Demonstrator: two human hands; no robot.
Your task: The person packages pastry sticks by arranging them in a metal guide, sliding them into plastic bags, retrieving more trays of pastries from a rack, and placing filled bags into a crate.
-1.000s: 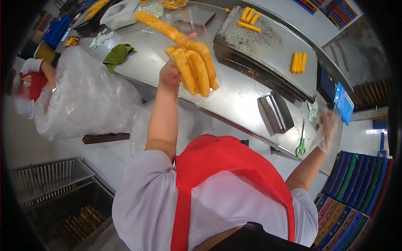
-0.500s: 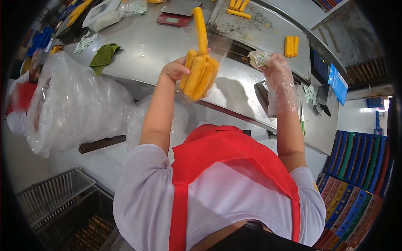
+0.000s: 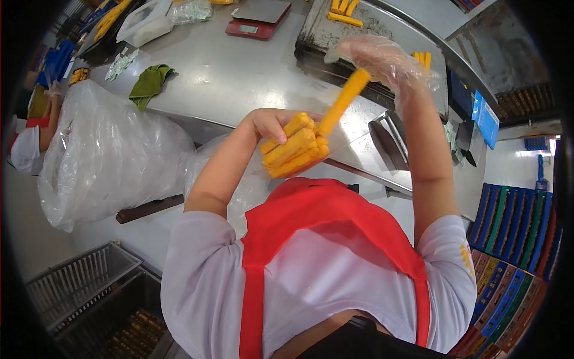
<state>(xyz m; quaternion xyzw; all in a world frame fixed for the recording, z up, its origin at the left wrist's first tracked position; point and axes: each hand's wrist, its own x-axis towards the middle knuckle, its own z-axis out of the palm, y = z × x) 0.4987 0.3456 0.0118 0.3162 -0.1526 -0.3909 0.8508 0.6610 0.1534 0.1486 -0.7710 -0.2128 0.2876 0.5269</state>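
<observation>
My left hand (image 3: 272, 127) is bare and closed round a clear bag of yellow baked-looking sticks (image 3: 293, 149), held tilted over the near table edge. One longer yellow stick (image 3: 345, 100) juts out of the bag's mouth up to the right. My right hand (image 3: 373, 54), in a loose clear plastic glove, hovers over the dark metal tray (image 3: 311, 36), above the tip of that stick. Its fingers stretch out leftward, a little blurred, and I see nothing held in them.
A red scale (image 3: 257, 29) and a green cloth (image 3: 149, 84) lie on the steel table (image 3: 209, 78). More yellow sticks (image 3: 345, 18) rest on the tray. A large plastic bag (image 3: 113, 155) hangs at left, near another person (image 3: 30, 143). Crates (image 3: 89, 275) stand below.
My left hand has lowered and tilted the bag to the right. My right hand has moved up and left over the tray; the small whitish packet it held no longer shows.
</observation>
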